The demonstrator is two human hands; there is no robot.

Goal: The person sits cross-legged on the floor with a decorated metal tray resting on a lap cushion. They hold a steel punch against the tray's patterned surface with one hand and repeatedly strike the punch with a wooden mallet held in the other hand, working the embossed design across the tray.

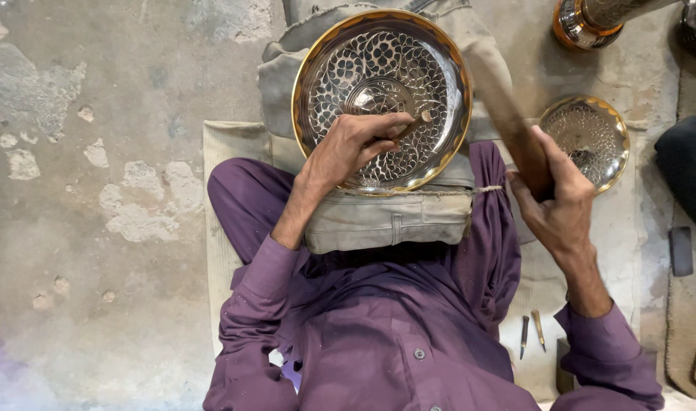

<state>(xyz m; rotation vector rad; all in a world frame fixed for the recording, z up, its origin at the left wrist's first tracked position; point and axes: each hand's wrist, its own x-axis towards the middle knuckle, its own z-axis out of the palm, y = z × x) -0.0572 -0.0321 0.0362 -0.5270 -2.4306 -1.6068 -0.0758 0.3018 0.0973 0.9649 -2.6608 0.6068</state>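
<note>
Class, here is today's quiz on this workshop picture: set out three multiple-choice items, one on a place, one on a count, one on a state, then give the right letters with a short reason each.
1. Where does the large engraved plate lie?
A. on a padded cloth bundle at the person's lap
B. flat on the bare concrete floor
C. hanging on a wall

2. How many small pointed tools lie on the mat by the right sleeve?
A. none
B. two
C. five

3. What is the state of the right hand?
A. open and flat on the floor
B. closed round a wooden mallet handle
C. resting inside the smaller plate

Answers:
1 A, the plate rests on the grey bundle, under the left hand.
2 B, two slim tools lie side by side.
3 B, the fingers wrap the blurred handle, raised above the mat.
</note>
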